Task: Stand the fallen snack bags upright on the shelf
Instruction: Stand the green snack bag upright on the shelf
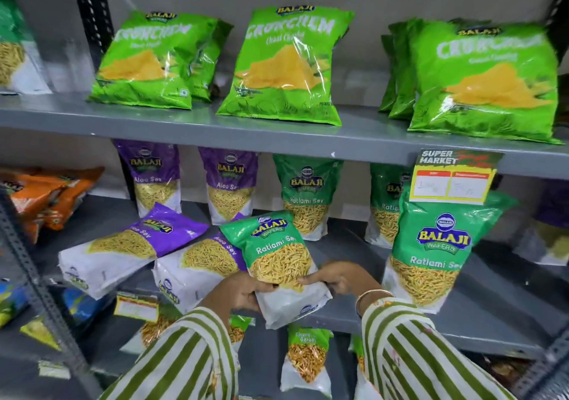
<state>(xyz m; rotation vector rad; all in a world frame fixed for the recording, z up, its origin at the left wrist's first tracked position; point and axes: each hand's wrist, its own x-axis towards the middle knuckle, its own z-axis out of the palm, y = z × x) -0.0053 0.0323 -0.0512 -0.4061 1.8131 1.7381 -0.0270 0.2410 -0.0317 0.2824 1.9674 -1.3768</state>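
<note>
A green Ratlami Sev bag (pixel 277 255) is tilted over the front of the middle shelf (pixel 480 316). My left hand (pixel 237 292) grips its lower left edge and my right hand (pixel 341 278) grips its lower right edge. Two purple Aloo Sev bags lie fallen to the left: one (pixel 129 245) flat on its back, another (pixel 197 264) partly under the held bag. An upright green Ratlami Sev bag (pixel 437 248) stands at the right front.
Upright purple and green bags line the back of the middle shelf. Green Crunchem bags (pixel 283 67) stand on the upper shelf. A price tag (pixel 452 178) hangs from its edge. Orange bags (pixel 46 196) lie at the left. More bags sit on the shelf below.
</note>
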